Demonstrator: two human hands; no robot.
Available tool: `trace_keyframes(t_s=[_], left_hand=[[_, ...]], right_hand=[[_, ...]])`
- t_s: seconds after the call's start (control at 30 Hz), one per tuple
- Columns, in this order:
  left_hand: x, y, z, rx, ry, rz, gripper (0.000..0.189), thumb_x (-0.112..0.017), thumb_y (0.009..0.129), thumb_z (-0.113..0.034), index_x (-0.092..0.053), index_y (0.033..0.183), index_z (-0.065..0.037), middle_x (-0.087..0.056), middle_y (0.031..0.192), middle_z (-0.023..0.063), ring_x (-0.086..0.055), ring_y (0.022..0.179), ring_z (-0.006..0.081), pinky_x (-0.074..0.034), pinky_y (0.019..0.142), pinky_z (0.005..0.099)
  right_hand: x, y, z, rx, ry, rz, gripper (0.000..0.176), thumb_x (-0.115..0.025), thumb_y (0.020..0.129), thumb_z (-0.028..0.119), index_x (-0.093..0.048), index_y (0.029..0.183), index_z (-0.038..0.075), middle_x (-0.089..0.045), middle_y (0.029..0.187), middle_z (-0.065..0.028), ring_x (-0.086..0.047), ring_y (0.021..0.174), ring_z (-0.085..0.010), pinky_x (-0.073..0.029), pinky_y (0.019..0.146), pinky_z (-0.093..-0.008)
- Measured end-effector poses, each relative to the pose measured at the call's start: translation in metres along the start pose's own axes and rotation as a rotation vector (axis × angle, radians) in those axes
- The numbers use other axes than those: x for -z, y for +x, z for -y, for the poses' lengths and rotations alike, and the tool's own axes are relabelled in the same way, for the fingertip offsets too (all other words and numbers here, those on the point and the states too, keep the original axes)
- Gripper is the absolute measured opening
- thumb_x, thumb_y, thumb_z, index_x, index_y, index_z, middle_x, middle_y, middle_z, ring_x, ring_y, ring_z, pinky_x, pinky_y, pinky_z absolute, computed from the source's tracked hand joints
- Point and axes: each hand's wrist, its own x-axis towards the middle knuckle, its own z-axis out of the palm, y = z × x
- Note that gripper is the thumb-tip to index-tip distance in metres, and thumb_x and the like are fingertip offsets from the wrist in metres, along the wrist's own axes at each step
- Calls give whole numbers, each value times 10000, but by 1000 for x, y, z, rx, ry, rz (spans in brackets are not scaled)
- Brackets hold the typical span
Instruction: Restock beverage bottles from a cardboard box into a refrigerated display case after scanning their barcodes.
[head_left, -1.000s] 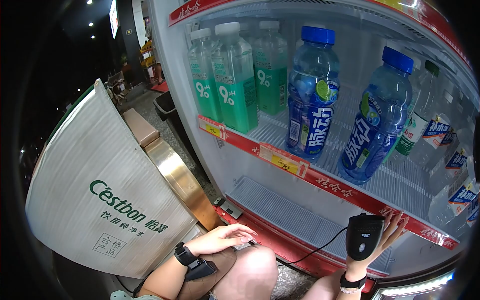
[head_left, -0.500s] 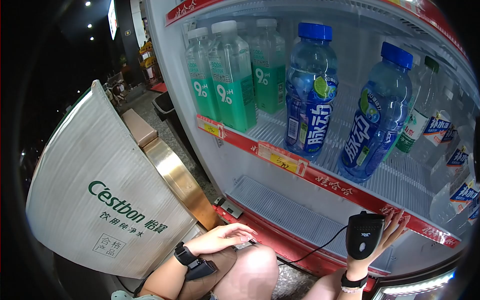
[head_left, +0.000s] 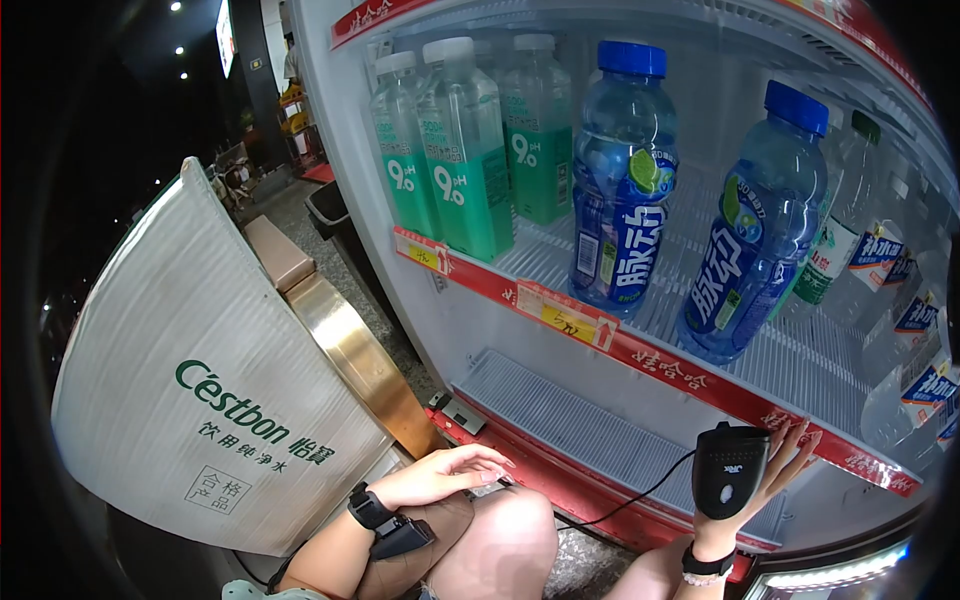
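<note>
My left hand (head_left: pixel 450 475) rests at my raised knee, fingers loosely stretched out, with nothing visible in it. Its wrist carries a black band and a black box. Fingers spread, my right hand (head_left: pixel 785 470) is at the red front edge (head_left: pixel 655 360) of the cooler shelf, touching or nearly touching it. A black device (head_left: pixel 731 470) with a cable covers part of that hand. On the shelf stand green drink bottles (head_left: pixel 465 160), a blue-capped bottle (head_left: pixel 622 180) and another blue-capped bottle (head_left: pixel 750 225), tilted in view.
Clear bottles with blue and orange labels (head_left: pixel 925 385) stand at the shelf's right. Below is a lower wire rack (head_left: pixel 570 415). A large white Cestbon container (head_left: pixel 215 370) with a gold band (head_left: pixel 355 350) is at the left. A dark bin (head_left: pixel 328 208) stands behind it.
</note>
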Motion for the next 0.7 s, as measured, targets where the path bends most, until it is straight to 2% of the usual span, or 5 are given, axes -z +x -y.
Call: trace_keyframes(t_s=[0.17,0.33,0.4,0.63,0.7], left_hand=[[-2,-1,-2,14,5,-9,351,-455,892,-151,-393,1205,-7,-497,1158,109,-453,1113,186,-354,948,303],[-4,-1,-2,-9,-6,-54,339,-490,878,-213,-456,1171,-45,-551,1069,69,-480,1048,138,-363,912,284],[-4,-1,-2,-6,-6,-54,340,-490,879,-213,-456,1172,-46,-549,1071,69,-480,1047,139,-363,912,285],[-3,-1,-1,7,-1,-56,341,-489,879,-221,-454,1171,-49,-541,1084,70,-478,1057,146,-359,920,288],[-3,-1,0,2,-7,-54,340,-489,879,-222,-454,1169,-48,-540,1086,70,-477,1059,146,-359,922,288]], right_hand=[[-1,-1,-2,6,-16,7,732,-553,759,351,-210,1340,68,-181,1397,-132,-97,1294,-359,-120,1040,-518],[-1,-2,-1,6,-33,14,719,-549,763,348,-221,1337,65,-180,1398,-130,-90,1297,-355,-114,1042,-517],[-2,-3,-1,19,-93,19,722,-440,798,438,-178,1344,45,-217,1368,-193,-172,1257,-428,-158,999,-574],[-6,-7,-4,17,-104,14,724,-431,799,453,-182,1343,46,-217,1369,-188,-168,1258,-429,-156,999,-577],[-4,-5,-3,-29,6,7,746,-567,757,369,-188,1352,124,-174,1402,-95,-92,1296,-350,-118,1042,-526]])
